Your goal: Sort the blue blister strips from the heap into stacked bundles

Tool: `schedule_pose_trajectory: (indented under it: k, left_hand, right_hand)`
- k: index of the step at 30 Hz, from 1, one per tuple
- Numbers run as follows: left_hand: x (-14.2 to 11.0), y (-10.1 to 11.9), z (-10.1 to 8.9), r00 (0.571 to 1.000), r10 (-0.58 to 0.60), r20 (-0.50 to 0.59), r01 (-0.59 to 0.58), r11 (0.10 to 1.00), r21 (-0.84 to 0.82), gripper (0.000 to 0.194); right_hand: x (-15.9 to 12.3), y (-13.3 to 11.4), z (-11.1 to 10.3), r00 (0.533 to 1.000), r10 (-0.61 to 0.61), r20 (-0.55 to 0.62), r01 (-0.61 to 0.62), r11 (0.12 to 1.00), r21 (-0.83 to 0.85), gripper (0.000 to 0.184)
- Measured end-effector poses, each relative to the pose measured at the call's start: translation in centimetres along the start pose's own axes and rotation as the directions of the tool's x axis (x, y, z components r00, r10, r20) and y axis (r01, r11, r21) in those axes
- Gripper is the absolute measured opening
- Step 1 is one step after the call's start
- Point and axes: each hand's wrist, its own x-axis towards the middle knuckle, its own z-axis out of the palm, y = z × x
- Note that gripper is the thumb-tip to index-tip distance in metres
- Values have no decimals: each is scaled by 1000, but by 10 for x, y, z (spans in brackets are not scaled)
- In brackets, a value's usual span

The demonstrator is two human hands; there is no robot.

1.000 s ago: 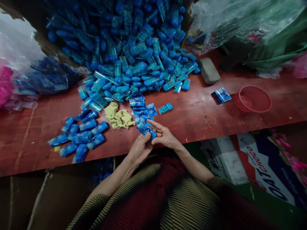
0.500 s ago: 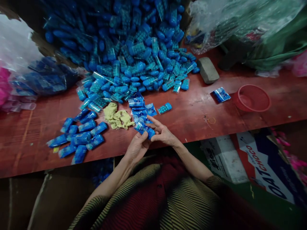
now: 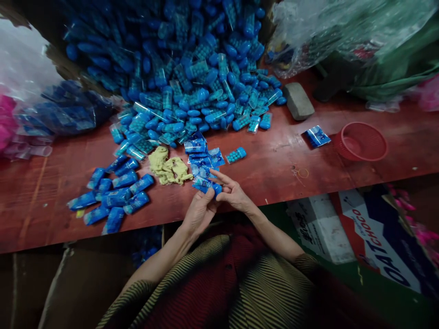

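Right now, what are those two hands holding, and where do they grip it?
A small blue capsule in a wrapper, pinched between both hands: left hand at its near end, right hand at its right end.

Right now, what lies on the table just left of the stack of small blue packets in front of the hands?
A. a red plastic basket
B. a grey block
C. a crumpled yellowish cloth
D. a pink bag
C. The crumpled yellowish cloth lies directly left of the stack of blue packets; the red basket and the grey block sit far off to the right on the table.
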Motion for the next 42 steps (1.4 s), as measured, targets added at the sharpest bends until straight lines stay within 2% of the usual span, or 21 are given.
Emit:
schedule_pose_trajectory:
  k: [2,4,10,12,16,19,21,23,25,26,27,29,31,33,36,39,42]
  left_hand:
    - [0,-3,2,999,7,-38,-8,1000,-6,24]
    - [0,-3,4,998,-21,-61,20,1000,-16,20]
    - [0,1,4,993,-75,-86,70,996,-59,14]
    - [0,1,2,991,-81,-105,75,995,-62,11]
    - [0,-2,-2,990,-53,-129,49,998,-32,14]
    - [-4,8,-10,983,-60,-175,54,998,-40,18]
    - [-9,26,-18,971,-4,-241,-21,995,-97,30]
    - [-15,49,-30,928,133,-348,-205,962,-178,46]
    - [-20,69,-40,869,200,-453,-324,921,-214,58]
    - [-21,75,-44,852,206,-481,-342,915,-214,59]
    - [-21,77,-46,849,202,-488,-336,920,-203,56]
    - [-17,72,-47,880,166,-445,-258,954,-154,42]
    - [-10,56,-44,922,99,-374,-138,987,-79,25]
    - [-2,37,-40,940,58,-337,-60,998,5,13]
    - [10,17,-37,936,139,-323,-94,984,151,25]
    - [19,11,-34,917,229,-327,-141,952,271,41]
    - [26,11,-30,911,255,-325,-131,924,359,40]
  right_hand:
    - [-1,6,3,997,-30,-74,30,1000,2,72]
    - [-2,12,3,996,-18,-93,20,1000,22,66]
    - [-3,11,-5,996,93,9,-94,994,61,70]
    - [-4,7,-3,996,85,15,-85,996,-15,68]
    - [-5,6,6,999,-11,-41,0,969,-247,62]
    - [-6,8,10,999,-51,0,47,920,-390,56]
    - [-3,7,8,993,-108,43,115,856,-504,48]
    - [3,4,3,979,-194,57,184,735,-652,38]
    - [12,-1,-3,965,-258,46,184,543,-819,34]
    - [17,-2,-5,963,-267,32,148,425,-893,35]
    - [21,-3,-7,965,-263,9,93,306,-947,36]
    - [30,-1,-8,971,-235,-46,-22,103,-994,33]
    - [35,4,-7,971,-227,-77,-82,-15,-996,25]
    - [38,10,-8,966,-250,-70,-86,-57,-995,24]
    - [37,15,-11,952,-301,-56,-75,-52,-996,26]
    - [32,13,-11,938,-345,-41,-46,-6,-999,27]
    - [24,8,-6,930,-367,35,60,56,-997,29]
